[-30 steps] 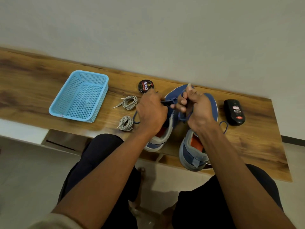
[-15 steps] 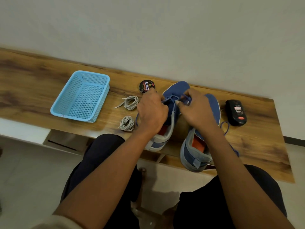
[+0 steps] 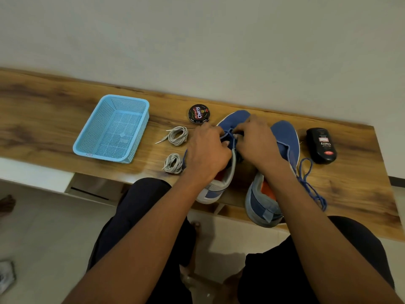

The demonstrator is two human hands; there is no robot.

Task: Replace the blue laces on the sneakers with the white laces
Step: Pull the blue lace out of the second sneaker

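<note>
2 hands meet over the left sneaker (image 3: 231, 123) on a wooden bench (image 3: 43, 119). The left hand (image 3: 208, 154) and right hand (image 3: 257, 142) both have fingers curled, pinching its blue lace (image 3: 229, 133) near the toe. Just right of the grip stands the right sneaker (image 3: 285, 137), its own blue lace (image 3: 306, 178) trailing loose across the wood. Left of the grip lie 2 coiled white laces: 1 farther back (image 3: 178, 135), 1 nearer (image 3: 173, 163). Beyond them sits a blue basket (image 3: 109, 102). A round polish tin (image 3: 199, 114) is just behind the grip; a black bottle (image 3: 321, 145) lies far right
</note>
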